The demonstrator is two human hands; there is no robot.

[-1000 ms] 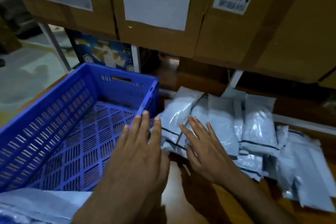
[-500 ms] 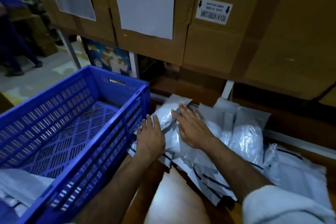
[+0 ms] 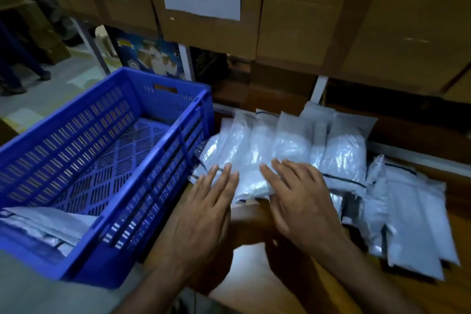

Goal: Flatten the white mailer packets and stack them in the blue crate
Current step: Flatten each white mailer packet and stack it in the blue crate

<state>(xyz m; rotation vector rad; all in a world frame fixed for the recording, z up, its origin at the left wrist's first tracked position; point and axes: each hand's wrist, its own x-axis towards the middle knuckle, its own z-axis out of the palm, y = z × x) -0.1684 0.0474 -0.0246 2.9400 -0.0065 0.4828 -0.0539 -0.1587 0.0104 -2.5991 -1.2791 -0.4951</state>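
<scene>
Now both hands lie flat on the white mailer packets [image 3: 280, 150], fingers straight, pressing down. Half a second ago the left hand [image 3: 204, 211] was curled at the near edge of the pile and the right hand [image 3: 300, 199] reached over the top of it. Since then the fingers have spread out, and the packets sit in a tidier row, side by side. That looks like the flattening step: the puffy bags are being squashed so they can stack.

The left hand rests on the packet nearest the blue crate [image 3: 107, 173], toward 9 o'clock in the row. The right hand presses the middle packets, just beside the left. Neither hand grips anything.

The row lies on the brown worktop [image 3: 254, 275], right against the crate's side wall. More packets [image 3: 407, 216] lie loose at 3 o'clock, still untidy. A few packets [image 3: 43, 224] already lie in the crate's near corner, at about 8 o'clock, so most of the job is still to do.

Big cardboard boxes [image 3: 305, 33] stand behind, at 12 o'clock. The bags look slippery, so I think they could slide when lifted.
</scene>
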